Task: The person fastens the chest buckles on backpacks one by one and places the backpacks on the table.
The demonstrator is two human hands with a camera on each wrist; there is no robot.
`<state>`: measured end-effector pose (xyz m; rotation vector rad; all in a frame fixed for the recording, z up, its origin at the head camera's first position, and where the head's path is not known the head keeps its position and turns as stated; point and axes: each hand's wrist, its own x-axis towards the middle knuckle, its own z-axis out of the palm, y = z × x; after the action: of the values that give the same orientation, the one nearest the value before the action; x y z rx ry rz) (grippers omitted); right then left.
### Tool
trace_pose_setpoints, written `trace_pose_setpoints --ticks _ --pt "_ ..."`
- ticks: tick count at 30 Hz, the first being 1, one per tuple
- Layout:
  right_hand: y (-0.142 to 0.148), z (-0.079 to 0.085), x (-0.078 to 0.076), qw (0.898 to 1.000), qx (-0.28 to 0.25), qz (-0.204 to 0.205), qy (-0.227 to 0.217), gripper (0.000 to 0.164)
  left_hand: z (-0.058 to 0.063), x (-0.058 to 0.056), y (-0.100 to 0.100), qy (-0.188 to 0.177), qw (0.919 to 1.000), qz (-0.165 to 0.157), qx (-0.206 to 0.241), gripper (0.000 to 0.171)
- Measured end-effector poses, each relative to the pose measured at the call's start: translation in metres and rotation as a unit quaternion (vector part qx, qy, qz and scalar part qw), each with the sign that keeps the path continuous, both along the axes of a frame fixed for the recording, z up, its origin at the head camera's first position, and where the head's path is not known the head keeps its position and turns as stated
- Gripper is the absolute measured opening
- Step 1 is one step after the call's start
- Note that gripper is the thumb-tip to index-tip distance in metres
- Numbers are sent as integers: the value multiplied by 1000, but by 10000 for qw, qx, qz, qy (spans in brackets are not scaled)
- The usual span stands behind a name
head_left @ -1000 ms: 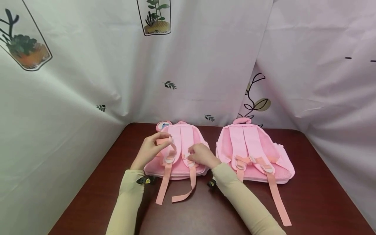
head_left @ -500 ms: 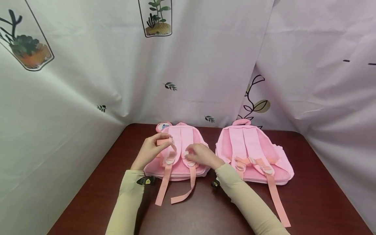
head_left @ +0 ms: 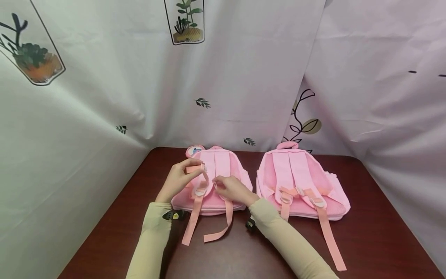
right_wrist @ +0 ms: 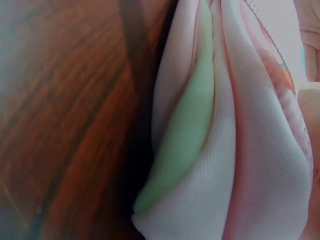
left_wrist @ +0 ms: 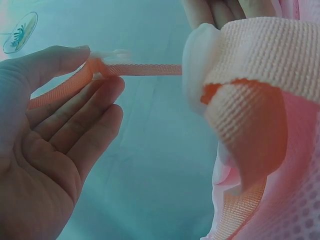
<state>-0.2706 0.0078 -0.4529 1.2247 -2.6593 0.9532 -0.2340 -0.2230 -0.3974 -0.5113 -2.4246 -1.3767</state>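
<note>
A pink backpack [head_left: 240, 193] lies with its shoulder straps up on the left half of the table. My left hand [head_left: 178, 179] pinches an orange webbing strap [left_wrist: 65, 90] with a small white plastic buckle piece [left_wrist: 116, 54] at its end, above the left shoulder strap. Just to the right, my right hand [head_left: 235, 188] pinches a small pale buckle piece [head_left: 215, 185] by the right shoulder strap; the fingers hide most of it. The two hands are a short gap apart. White adjuster buckles [head_left: 201, 191] carry loose orange strap tails [head_left: 192, 224].
A second pink backpack [head_left: 334, 190] lies to the right, its orange chest strap [head_left: 299, 190] joined across the shoulder straps. One long strap tail [head_left: 331, 244] hangs toward the front of the brown table [head_left: 379, 232]. White printed cloth [head_left: 244, 77] stands behind.
My right hand has moved left, toward the left hand, and the pale piece now shows at its fingertips. The left hand has stayed in place, holding the strap.
</note>
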Motion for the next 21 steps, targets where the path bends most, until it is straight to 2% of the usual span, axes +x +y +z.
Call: trace_pose_setpoints --ticks 6,12,21 --pt "-1 -2 -1 9989 -271 -154 -347 32 1 -2 0 41 10000 -62 -6 27" --pt "0 -6 -3 9966 -633 -171 -498 28 1 -1 0 -10 10000 -7 7 29" --pt "9 0 -5 9867 -1173 -104 -1120 32 1 1 1 73 9999 111 44 30"
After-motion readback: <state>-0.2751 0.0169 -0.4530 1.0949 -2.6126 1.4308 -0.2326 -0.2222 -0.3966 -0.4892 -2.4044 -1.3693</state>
